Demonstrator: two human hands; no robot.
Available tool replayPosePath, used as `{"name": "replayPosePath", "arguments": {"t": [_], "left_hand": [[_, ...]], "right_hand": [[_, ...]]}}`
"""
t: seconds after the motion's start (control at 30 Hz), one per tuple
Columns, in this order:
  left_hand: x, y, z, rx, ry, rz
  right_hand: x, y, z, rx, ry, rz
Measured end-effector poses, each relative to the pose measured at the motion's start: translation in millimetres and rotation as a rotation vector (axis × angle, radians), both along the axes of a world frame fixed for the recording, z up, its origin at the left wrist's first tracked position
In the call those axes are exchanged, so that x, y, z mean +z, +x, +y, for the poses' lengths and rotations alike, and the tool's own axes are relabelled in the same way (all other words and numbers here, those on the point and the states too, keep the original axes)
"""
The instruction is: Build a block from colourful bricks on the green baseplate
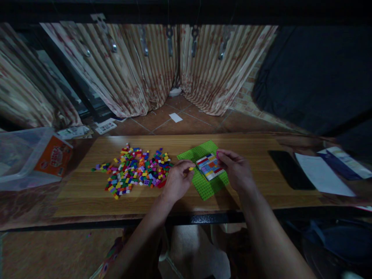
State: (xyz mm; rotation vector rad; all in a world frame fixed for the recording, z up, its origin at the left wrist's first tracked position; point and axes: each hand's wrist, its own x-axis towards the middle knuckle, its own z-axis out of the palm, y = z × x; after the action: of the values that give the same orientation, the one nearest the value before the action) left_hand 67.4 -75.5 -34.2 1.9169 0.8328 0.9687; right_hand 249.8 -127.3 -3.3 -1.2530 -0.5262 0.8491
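We pinch a small yellow brick [191,168] in our left hand [178,179] and a magenta brick [217,154] in our right hand [238,170], either side of the multicoloured block [208,167] on the green baseplate [205,190]; loose bricks [133,170] lie spread to the left on the wooden tabletop [84,197]

Studded plastic baseplate [206,190]; smooth wood-grain tabletop [84,197]; cloth curtains [136,77].

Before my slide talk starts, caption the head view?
Left hand with a yellow brick, right hand with a pink one, at a green baseplate.
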Motion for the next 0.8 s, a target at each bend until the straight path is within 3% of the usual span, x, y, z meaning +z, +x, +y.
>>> {"name": "replayPosePath", "arguments": {"t": [0.37, 0.63, 0.8], "left_hand": [[0.2, 22.8, -1.0, 0.014, 0.093, 0.011], [-5.2, 34.4, -4.7, 0.163, 0.079, 0.120], [-1.0, 39.5, -8.2, 0.170, 0.121, 0.173]], "right_hand": [[-1.7, 3.7, -0.8, -0.038, -0.037, -0.064], [-0.5, 7.9, -4.3, -0.034, -0.046, -0.065], [0.0, 8.6, -5.8, -0.032, -0.043, -0.078]]}}
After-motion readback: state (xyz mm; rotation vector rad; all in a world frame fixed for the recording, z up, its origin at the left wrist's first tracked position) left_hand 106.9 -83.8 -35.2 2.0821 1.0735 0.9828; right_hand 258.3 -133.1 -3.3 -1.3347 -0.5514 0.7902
